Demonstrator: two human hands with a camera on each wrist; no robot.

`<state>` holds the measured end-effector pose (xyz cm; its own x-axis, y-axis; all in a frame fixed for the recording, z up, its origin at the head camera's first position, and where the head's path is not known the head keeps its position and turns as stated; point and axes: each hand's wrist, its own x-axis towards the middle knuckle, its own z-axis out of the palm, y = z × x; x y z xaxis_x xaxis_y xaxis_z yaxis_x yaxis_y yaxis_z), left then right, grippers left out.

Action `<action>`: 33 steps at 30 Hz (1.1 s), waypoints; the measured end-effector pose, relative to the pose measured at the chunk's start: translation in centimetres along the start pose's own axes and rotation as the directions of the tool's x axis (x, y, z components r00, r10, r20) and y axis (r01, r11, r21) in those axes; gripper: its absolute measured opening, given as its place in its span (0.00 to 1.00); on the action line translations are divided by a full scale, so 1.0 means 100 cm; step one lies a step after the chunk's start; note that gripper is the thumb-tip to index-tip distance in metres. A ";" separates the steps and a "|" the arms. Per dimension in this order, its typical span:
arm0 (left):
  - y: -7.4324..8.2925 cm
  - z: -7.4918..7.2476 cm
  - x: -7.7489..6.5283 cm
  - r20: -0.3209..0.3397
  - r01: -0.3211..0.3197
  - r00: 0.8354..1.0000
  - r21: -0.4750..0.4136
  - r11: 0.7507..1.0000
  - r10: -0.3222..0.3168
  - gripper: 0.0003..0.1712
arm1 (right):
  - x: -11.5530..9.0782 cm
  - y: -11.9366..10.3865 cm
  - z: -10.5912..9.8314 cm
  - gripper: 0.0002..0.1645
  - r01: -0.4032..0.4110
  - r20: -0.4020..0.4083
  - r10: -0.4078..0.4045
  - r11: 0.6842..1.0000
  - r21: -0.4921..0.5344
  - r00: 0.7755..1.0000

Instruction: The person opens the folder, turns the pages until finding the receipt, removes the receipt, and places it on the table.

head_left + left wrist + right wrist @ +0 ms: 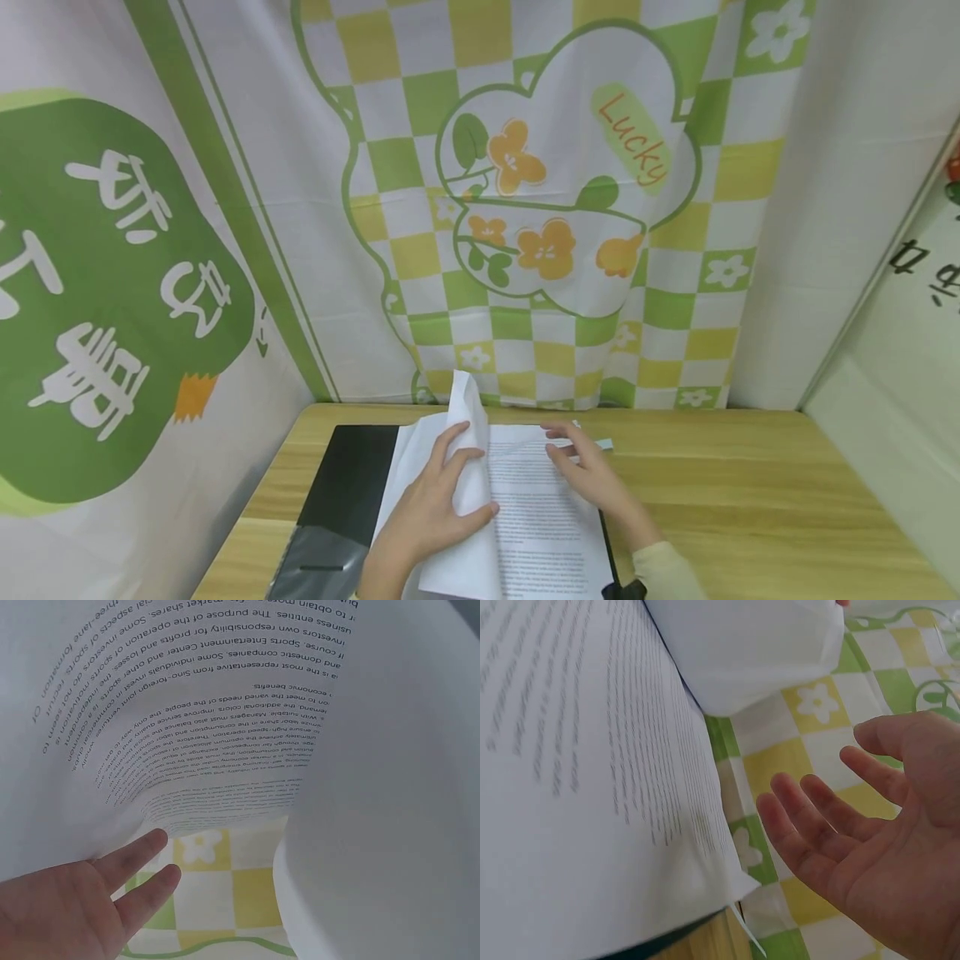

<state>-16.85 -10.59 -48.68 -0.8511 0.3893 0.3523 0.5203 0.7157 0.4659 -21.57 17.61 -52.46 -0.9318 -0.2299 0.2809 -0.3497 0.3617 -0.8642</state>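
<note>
A black folder (360,475) lies spread on the table with printed sheets in it. One white page (471,483) stands curled up over its left half. My left hand (431,508) is spread against that page, fingers apart and touching it; in the left wrist view two fingers (139,900) extend beside the curved printed paper (247,742). On the right lies a flat printed page (543,508). Over its upper right corner hovers my right hand (588,475), fingers loosely bent. The right wrist view shows that hand (885,832) holding nothing, apart from the page edge.
A pale blue-green strip (604,444) juts out past the folder's right side, near the right hand. The wooden table (750,500) extends to both sides. A checked cloth (555,358) hangs behind it, with printed cloths (112,292) at the side.
</note>
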 end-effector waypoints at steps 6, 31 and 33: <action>-0.003 -0.004 -0.001 -0.018 -0.010 1.000 0.029 1.000 0.011 0.38 | 0.000 0.009 -0.014 0.22 -0.057 -0.024 0.057 0.998 -0.037 0.998; -0.022 -0.026 -0.006 0.079 0.172 0.982 0.009 0.985 -0.172 0.40 | 0.000 0.043 -0.021 0.33 -0.263 -0.106 0.256 0.963 -0.051 0.961; -0.025 -0.028 -0.007 0.087 0.185 0.979 0.002 0.983 -0.184 0.40 | 0.000 0.043 -0.021 0.34 -0.272 -0.098 0.267 0.961 -0.047 0.959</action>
<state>-17.34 -14.27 -47.86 -0.9353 0.2996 0.1886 0.3538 0.7764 0.5216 -23.28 21.07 -55.29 -0.9962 -0.0357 0.0795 -0.0871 0.4525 -0.8875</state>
